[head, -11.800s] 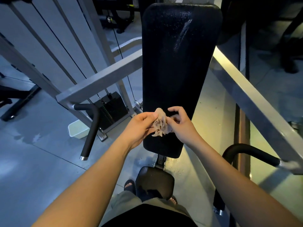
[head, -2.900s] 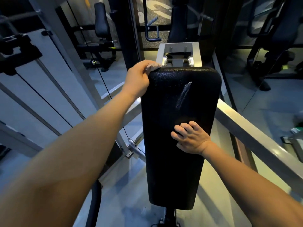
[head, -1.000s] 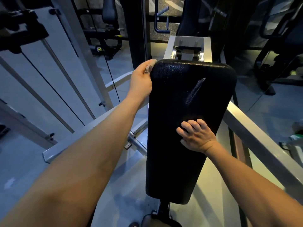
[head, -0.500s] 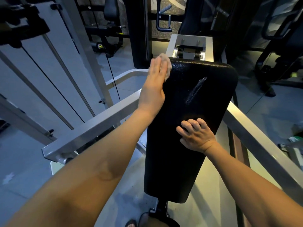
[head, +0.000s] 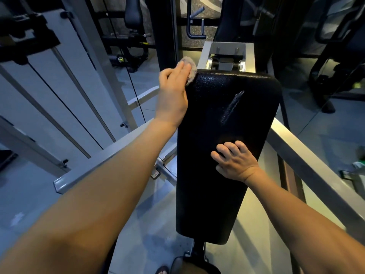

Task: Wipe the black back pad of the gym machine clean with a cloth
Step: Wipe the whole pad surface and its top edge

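As the left hand (head: 172, 95), fingers flat together, presses a pale fuzzy cloth (head: 191, 69) on the black textured back pad (head: 217, 198) at its upper-left corner, the pad's length runs down-frame. The right hand (head: 235, 164) rests mid-pad, fingers spread.

The smooth grey concrete floor (head: 29, 194) fills the lower left, with a pale scuff on it. Slanted light-grey metal frame bars (head: 94, 48) rise at the left, and thin black cables (head: 65, 105) run between them. A brushed silver metal beam (head: 308, 171) crosses the right side. Behind stand dark exercise machines (head: 132, 14) (their details are lost in shadow). The light is dim, with a yellowish glow low at the right.
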`<move>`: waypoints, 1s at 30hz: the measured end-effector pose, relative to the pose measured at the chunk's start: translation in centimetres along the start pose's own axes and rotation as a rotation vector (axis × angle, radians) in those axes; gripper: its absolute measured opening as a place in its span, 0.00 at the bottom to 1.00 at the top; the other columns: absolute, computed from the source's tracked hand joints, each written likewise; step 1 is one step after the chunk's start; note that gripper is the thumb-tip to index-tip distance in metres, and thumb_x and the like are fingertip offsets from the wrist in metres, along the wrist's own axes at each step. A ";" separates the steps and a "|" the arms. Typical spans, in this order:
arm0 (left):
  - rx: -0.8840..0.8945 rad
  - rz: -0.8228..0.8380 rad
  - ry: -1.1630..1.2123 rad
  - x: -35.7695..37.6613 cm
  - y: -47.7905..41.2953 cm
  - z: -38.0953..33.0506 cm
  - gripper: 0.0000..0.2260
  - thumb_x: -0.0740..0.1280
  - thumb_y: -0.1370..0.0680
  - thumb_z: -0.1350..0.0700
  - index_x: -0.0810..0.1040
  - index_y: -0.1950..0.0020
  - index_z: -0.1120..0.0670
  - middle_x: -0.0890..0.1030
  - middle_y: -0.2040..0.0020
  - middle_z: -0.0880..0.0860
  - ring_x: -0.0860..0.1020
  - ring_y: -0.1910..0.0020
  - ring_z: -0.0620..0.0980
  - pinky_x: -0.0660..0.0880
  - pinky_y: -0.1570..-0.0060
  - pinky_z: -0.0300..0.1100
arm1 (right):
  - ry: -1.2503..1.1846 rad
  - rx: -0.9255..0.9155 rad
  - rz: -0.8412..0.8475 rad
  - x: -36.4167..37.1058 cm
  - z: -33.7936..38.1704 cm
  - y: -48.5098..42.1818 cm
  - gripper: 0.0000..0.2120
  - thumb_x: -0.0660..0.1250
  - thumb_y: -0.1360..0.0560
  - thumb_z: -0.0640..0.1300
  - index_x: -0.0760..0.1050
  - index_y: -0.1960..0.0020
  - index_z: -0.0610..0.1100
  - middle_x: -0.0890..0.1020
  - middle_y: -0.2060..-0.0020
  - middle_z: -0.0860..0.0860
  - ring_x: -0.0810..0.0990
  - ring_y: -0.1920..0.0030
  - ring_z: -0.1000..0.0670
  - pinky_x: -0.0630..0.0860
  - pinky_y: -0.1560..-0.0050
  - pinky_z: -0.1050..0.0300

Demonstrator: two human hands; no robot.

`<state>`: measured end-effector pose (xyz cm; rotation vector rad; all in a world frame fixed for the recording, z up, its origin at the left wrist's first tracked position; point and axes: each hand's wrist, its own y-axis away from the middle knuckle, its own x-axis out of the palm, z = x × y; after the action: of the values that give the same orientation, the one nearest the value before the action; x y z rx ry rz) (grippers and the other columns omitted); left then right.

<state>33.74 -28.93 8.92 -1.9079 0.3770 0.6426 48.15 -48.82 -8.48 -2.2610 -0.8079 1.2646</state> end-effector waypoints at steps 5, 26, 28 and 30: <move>-0.167 0.090 -0.056 1.2 2.6 -1.1 0.28 0.57 0.28 0.74 0.67 0.27 0.62 0.66 0.31 0.64 0.65 0.37 0.64 0.71 0.38 0.57 | 0.000 0.004 0.001 0.3 0.0 0.1 0.19 0.67 0.28 0.57 0.75 0.41 0.48 0.73 0.42 0.46 0.72 0.44 0.42 0.67 0.44 0.47; -0.097 0.005 0.083 -0.3 -0.4 -1.2 0.15 0.65 0.23 0.68 0.79 0.39 0.57 0.74 0.44 0.56 0.76 0.44 0.53 0.74 0.43 0.40 | -0.009 0.005 0.029 0.0 0.0 0.0 0.21 0.70 0.29 0.56 0.75 0.41 0.47 0.73 0.42 0.45 0.72 0.44 0.42 0.67 0.44 0.47; -0.091 -0.009 0.035 0.3 0.8 -0.8 0.11 0.65 0.23 0.69 0.79 0.43 0.61 0.75 0.45 0.59 0.76 0.46 0.55 0.73 0.46 0.41 | -0.002 -0.002 0.033 -0.1 0.0 0.1 0.20 0.69 0.29 0.56 0.76 0.41 0.47 0.73 0.42 0.45 0.72 0.44 0.42 0.67 0.44 0.46; -0.062 -0.011 0.000 1.1 3.4 -0.6 0.04 0.65 0.22 0.68 0.77 0.49 0.62 0.74 0.48 0.59 0.75 0.50 0.54 0.74 0.51 0.41 | 0.000 -0.013 0.041 -0.1 0.0 0.1 0.20 0.70 0.29 0.56 0.79 0.42 0.47 0.73 0.42 0.45 0.72 0.44 0.41 0.67 0.44 0.46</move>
<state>32.97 -30.83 5.88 -1.9675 0.3496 0.6535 48.15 -48.98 -8.52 -2.2991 -0.7757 1.2810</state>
